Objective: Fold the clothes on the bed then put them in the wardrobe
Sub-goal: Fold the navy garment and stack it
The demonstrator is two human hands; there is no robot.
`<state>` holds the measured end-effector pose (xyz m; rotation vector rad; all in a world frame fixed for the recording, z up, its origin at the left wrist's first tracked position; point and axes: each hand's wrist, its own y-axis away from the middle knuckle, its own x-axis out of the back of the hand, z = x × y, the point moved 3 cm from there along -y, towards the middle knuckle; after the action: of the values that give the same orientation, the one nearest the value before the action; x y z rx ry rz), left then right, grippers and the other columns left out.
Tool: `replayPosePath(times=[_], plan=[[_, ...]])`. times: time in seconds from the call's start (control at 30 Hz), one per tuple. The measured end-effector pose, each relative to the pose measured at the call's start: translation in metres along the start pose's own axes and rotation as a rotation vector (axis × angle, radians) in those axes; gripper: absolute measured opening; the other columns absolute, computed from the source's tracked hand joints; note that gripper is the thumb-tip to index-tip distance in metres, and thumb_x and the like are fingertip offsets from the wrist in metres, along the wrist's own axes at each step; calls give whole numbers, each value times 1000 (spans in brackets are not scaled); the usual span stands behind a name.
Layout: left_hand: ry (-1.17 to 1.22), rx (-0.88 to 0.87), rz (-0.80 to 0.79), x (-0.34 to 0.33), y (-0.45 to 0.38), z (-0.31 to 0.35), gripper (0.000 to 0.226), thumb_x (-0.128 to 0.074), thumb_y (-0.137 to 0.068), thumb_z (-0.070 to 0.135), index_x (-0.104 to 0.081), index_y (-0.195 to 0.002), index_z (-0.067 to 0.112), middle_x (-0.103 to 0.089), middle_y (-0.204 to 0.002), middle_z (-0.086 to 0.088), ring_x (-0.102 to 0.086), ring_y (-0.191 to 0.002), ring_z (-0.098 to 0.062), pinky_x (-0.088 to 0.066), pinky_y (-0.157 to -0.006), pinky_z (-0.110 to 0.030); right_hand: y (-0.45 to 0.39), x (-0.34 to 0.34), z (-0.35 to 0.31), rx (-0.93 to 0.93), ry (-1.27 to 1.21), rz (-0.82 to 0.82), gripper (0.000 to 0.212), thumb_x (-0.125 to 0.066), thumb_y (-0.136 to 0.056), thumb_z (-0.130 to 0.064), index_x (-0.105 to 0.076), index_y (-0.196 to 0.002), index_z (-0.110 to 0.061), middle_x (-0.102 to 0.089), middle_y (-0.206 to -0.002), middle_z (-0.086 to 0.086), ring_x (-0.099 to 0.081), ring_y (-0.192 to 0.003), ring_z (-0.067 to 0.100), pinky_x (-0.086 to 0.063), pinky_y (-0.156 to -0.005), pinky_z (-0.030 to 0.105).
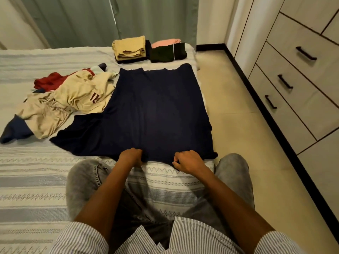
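A dark navy garment (157, 110) lies spread flat along the right side of the bed (27, 171), one sleeve sticking out to the left. My left hand (131, 156) and my right hand (187, 161) both grip its near edge with curled fingers, a short way apart. A heap of unfolded clothes (69, 99), cream, red and blue, sits to the left of the navy garment. At the far end of the bed stand two folded stacks: a tan one (129, 48) and a black and pink one (167, 51).
The wardrobe (293, 70) with several drawers and black handles runs along the right wall. A strip of beige floor (238, 116) lies between it and the bed. Green curtains (110, 19) hang behind the bed. My knees in grey jeans rest on the bedspread.
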<state>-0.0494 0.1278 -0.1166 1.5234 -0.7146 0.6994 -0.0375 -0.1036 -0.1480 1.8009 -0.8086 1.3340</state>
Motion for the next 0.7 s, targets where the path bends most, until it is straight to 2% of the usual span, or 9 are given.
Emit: replayPosePath(times=[0.07, 0.13, 0.2, 0.23, 0.27, 0.33, 0.43, 0.57, 0.7], plan=[[-47, 50, -82, 7, -1, 14, 33, -53, -95, 14, -56, -127, 7, -57, -121, -10, -61, -105, -27, -53, -92, -39, 1, 6, 3, 32, 14, -48, 24, -51, -95, -38, -68, -94, -21, -72, -88, -2, -65, -82, 22, -46, -83, 38], [-126, 68, -165, 16, -1, 29, 28, -47, -97, 9, -58, -122, 3, -60, -105, -10, -62, -99, -26, -50, -90, -34, 3, 7, 11, 26, -75, -76, 23, -53, -95, -40, -69, -90, -25, -73, -87, -6, -64, -80, 17, -45, -83, 35], [-141, 85, -192, 25, 1, 32, 20, -44, -98, 10, -62, -106, 5, -53, -82, -6, -57, -79, -21, -47, -83, -32, 2, 9, 14, 4, -358, -70, 22, -56, -94, -45, -70, -90, -28, -73, -89, -10, -65, -79, 11, -50, -76, 35], [-158, 49, -144, 40, -10, 51, 19, -44, -99, 12, -62, -95, 7, -52, -78, -5, -54, -73, -19, -47, -80, -32, 5, 14, 36, -69, -521, 14, 22, -58, -93, -46, -69, -89, -28, -72, -85, -10, -66, -76, 10, -53, -73, 37], [-148, 8, -85, 47, -16, 58, 20, -44, -99, 14, -61, -90, 7, -53, -80, -4, -53, -72, -18, -47, -78, -32, 6, 17, 47, -123, -631, 108, 22, -58, -93, -47, -68, -89, -28, -71, -81, -9, -66, -74, 10, -55, -71, 39], [-109, -155, 60, 64, -29, 88, 24, -42, -100, 21, -61, -103, 8, -61, -101, -6, -58, -84, -22, -48, -80, -35, 11, 23, 83, -255, -741, 301, 20, -58, -94, -45, -67, -88, -28, -69, -78, -10, -66, -75, 11, -54, -70, 39], [91, -360, 241, 71, -47, 128, 29, -42, -101, 25, -57, -124, 18, -53, -128, -6, -55, -111, -29, -46, -89, -39, 11, 30, 126, -388, -761, 423, 17, -58, -98, -33, -69, -102, -21, -70, -98, -6, -63, -86, 13, -45, -73, 28], [175, -448, 295, 63, -68, 163, 41, -49, -99, 27, -46, -139, 23, -40, -143, -7, -46, -124, -32, -43, -102, -46, -12, 33, 162, -476, -751, 385, 37, -56, -99, -29, -58, -134, -18, -57, -135, 4, -59, -117, 23, -47, -93, 32], [181, -445, 386, 67, -94, 186, 42, -48, -100, 29, -47, -141, 23, -39, -148, -5, -44, -125, -34, -43, -102, -45, -60, 46, 189, -485, -795, 303, 53, -51, -101, -31, -38, -151, -20, -47, -150, 5, -50, -132, 27, -43, -107, 40]])
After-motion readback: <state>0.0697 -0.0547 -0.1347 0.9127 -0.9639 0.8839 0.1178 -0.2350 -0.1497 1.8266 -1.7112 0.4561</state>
